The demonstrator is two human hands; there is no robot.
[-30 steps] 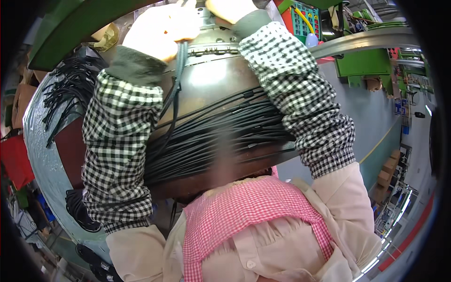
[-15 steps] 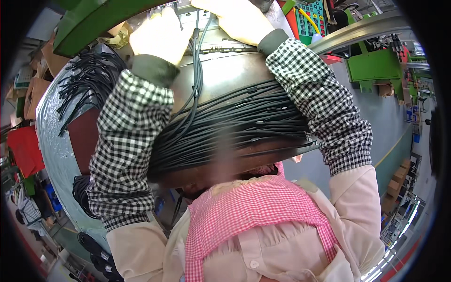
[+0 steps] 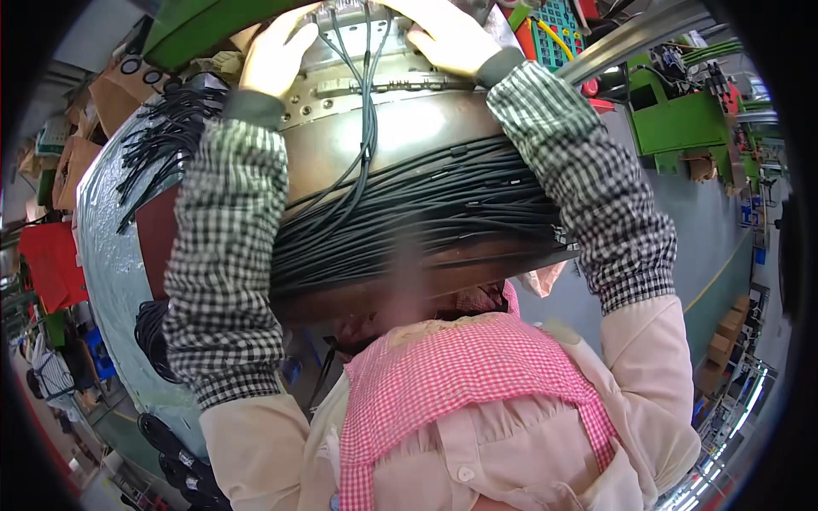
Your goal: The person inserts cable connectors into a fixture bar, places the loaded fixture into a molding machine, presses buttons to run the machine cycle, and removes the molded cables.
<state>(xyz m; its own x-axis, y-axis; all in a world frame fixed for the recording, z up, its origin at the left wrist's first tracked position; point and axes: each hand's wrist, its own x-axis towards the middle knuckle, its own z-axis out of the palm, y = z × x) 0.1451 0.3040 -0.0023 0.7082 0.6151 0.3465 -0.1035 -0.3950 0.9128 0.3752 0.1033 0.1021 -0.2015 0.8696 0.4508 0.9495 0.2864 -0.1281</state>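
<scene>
Both hands are up at the top edge, over a metal fixture plate (image 3: 311, 106) with holes, under bright light. My left hand (image 3: 277, 55) is at the plate's left side, thumb apart from the fingers; its fingertips are cut off by the frame. On the right side my right hand (image 3: 447, 38) also has its thumb spread from the stretched fingers, whose tips run out of view. Between the hands, several black cables (image 3: 368, 111) stand with their upper ends at the fixture. They trail down into a thick bundle of black cables (image 3: 409, 200) lying across the brown work surface (image 3: 341, 298).
A green machine arm (image 3: 200, 38) crosses the upper left. More black cables (image 3: 175, 128) lie on a plastic-wrapped surface (image 3: 106, 230) at left. A green control panel (image 3: 558, 38) stands upper right beside a metal rail (image 3: 639, 47). A red bin (image 3: 53, 264) is far left.
My left hand has moved left, off the cables' side, uncovering the plate's holes. My right hand has shifted slightly, its thumb now spread. More cable strands show between the hands.
</scene>
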